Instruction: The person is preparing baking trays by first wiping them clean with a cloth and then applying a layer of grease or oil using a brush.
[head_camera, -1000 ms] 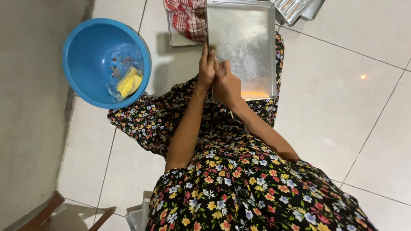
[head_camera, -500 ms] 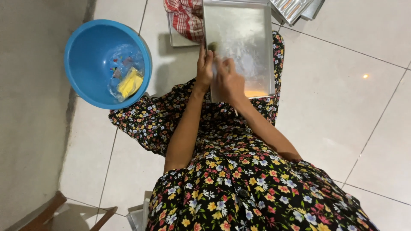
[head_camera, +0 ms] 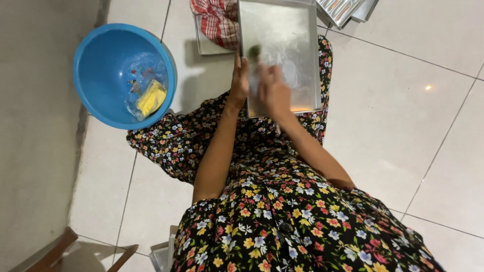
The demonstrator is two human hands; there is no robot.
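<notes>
A rectangular metal baking tray (head_camera: 295, 35) lies in front of my knees, over the hem of my flowered dress. My left hand (head_camera: 240, 80) grips the tray's left edge, fingers curled over the rim. My right hand (head_camera: 275, 93) is blurred over the tray's lower half and is shut on a small brush. The brush's dark head (head_camera: 254, 50) touches the tray's surface near the left side, and its thin handle sticks out below my fist. The tray's near right corner shows an orange-yellow smear.
A blue plastic bowl (head_camera: 93, 48) on the tiled floor at left holds a yellow block (head_camera: 151, 98) in clear wrap. A red checked cloth (head_camera: 217, 20) lies behind the tray. More metal trays (head_camera: 343, 7) are stacked at top right. A wooden piece (head_camera: 55, 249) shows bottom left.
My right hand has slid the brush further up the tray and is blurred with motion. My left hand keeps its hold on the tray's edge.
</notes>
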